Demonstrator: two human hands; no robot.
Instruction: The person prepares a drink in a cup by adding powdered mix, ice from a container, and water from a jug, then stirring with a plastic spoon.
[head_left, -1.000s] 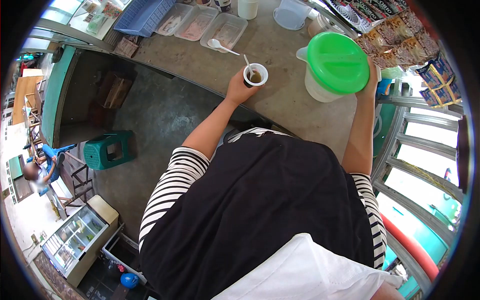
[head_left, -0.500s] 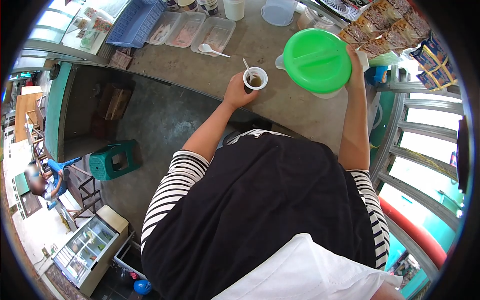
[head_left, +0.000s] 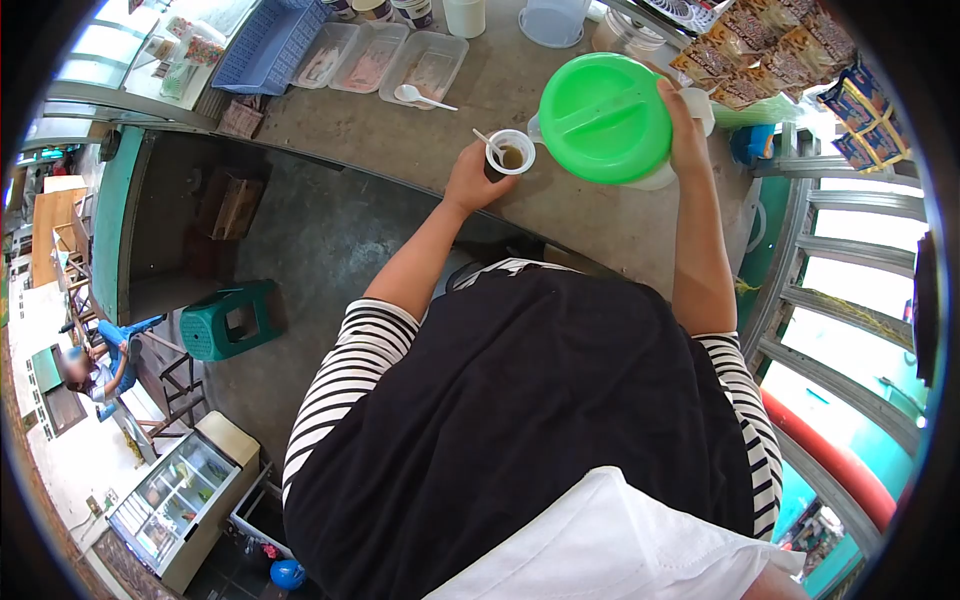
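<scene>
On the counter's near edge my left hand (head_left: 474,180) is wrapped round a small cup (head_left: 519,140) with a white rim. Dark liquid shows in the cup, and a white spoon (head_left: 489,146) leans in it. To its right, my right hand (head_left: 686,128) grips the handle side of a pitcher with a green lid (head_left: 606,118). The pitcher's spout points at the cup, close to its rim but apart from it. The lid hides most of the pitcher's body, and its handle is largely covered by my fingers.
Shallow clear trays (head_left: 424,70), one with a white spoon across its edge, stand at the back beside a blue basket (head_left: 262,48). Snack packets (head_left: 760,55) hang at the right. A green stool (head_left: 228,320) and a seated person (head_left: 105,368) are at the left.
The pitcher and my right hand have moved left, closer to the cup. The spoon in the cup has tipped further left. My left hand has barely moved.
</scene>
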